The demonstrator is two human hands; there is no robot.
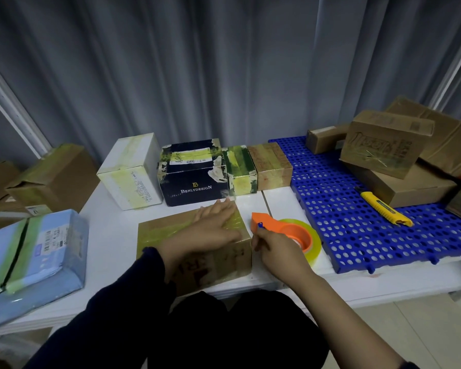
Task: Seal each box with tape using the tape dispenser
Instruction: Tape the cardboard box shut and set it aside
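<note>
Left hand flat atop your box; right hand grips the tape dispenser beside its right edge.

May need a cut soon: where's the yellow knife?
Head view, right side: the knife lies on the blue mat, beside the brown boxes.

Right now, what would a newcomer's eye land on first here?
The orange tape dispenser, gripped by the right hand just right of the brown box at front centre. The left hand presses flat on that box's taped top. At right, a bright blue perforated mat carries a yellow utility knife.
</note>
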